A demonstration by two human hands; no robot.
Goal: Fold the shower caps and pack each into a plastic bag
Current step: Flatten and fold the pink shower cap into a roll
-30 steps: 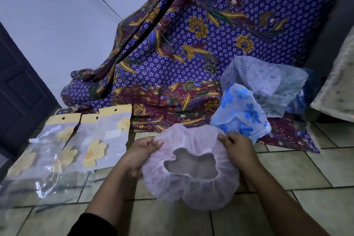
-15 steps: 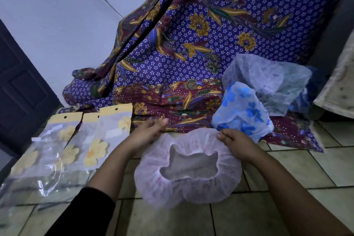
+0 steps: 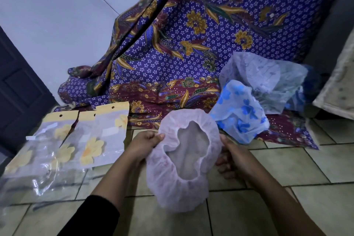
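My left hand (image 3: 144, 145) and right hand (image 3: 232, 159) each keep a pinching grip on the rim of the pink shower cap (image 3: 172, 186), near centre above the floor (image 3: 287, 168). It was stretched wide; now it hangs tall, still unfolded, with the plastic bags (image 3: 103, 136) waiting left.

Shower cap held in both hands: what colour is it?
Pale pink. The shower cap shows best in the head view.

No legible text, brand or number. White stickers (image 3: 110, 131) on plastic bags (image 3: 99, 140) too blurred to read; yellow header strips (image 3: 113, 105) look plain.
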